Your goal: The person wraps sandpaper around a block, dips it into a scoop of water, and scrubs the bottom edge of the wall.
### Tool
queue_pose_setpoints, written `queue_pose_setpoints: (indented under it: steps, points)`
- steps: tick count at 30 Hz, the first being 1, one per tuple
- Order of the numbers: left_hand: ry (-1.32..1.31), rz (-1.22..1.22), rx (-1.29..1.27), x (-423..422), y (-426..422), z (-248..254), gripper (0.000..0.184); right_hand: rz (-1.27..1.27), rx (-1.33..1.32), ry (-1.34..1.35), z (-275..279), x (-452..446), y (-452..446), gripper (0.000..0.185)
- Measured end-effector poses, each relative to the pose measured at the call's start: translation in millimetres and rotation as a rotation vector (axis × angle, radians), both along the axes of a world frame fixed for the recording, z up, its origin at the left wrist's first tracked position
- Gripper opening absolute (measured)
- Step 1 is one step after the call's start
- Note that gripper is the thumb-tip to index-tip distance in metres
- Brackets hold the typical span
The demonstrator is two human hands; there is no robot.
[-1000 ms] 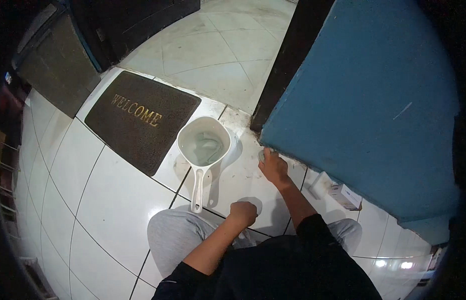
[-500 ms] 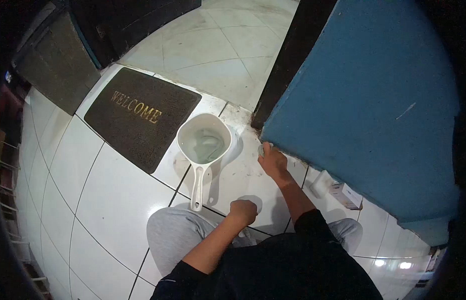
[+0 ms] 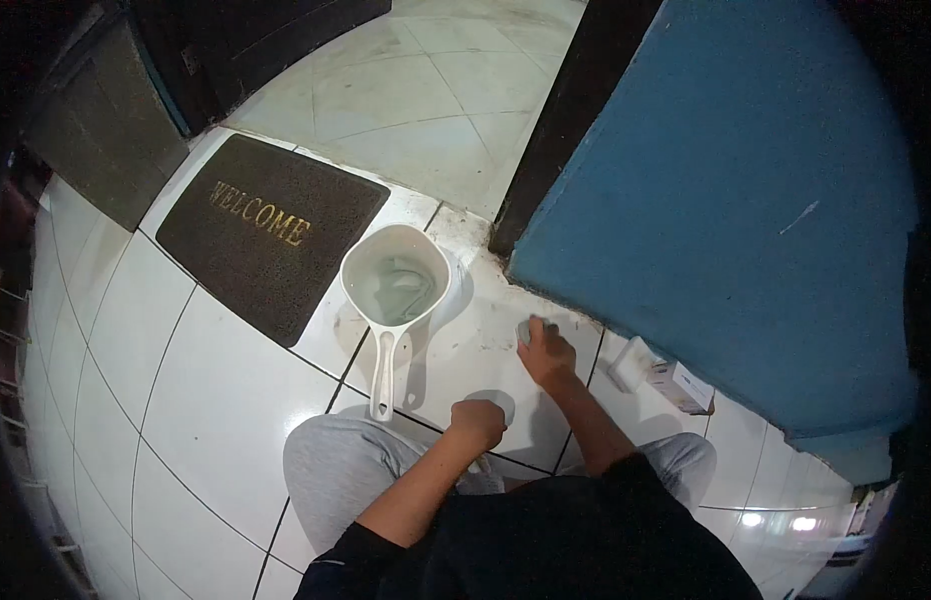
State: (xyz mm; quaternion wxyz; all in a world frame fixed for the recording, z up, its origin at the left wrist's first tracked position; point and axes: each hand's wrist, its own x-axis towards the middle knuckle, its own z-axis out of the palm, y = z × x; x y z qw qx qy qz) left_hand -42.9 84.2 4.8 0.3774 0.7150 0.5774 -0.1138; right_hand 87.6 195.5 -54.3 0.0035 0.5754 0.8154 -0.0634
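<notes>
My right hand (image 3: 547, 352) is low over the white floor tile near the blue wall. Its fingers are closed around a small greyish pad (image 3: 524, 331), mostly hidden by them. In front of my knees, my left hand (image 3: 478, 424) is curled into a fist; whatever it may hold is out of sight. Left of my right hand stands a white plastic water dipper (image 3: 385, 372), its handle pointing toward me. Water (image 3: 394, 292) fills part of it, and a pale, cloth-like shape shows inside. Dark smudges mark the tile between the dipper and my right hand.
A dark doormat (image 3: 271, 235) reading WELCOME lies beyond the dipper to the left. The blue wall (image 3: 726, 200) and dark door frame (image 3: 576, 120) border the right side. A small box (image 3: 683, 388) and a white object (image 3: 634, 364) sit along the wall's base.
My right hand has moved back from the wall corner toward me, still closed on the greyish pad. My left fist stays in nearly the same place. The view has shifted slightly.
</notes>
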Motion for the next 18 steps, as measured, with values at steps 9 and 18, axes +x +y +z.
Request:
queue_pose_setpoints:
  steps: [9, 18]
  points:
    - [0.017, 0.004, 0.005, -2.8, 2.2, 4.3, 0.025, -0.016, -0.021, 0.021, 6.1, -1.6, -4.5, 0.049]
    - [0.004, 0.017, 0.013, -6.8, 1.4, 9.3, 0.034, -0.062, 0.088, -0.057, -14.5, 20.5, -3.1, 0.051]
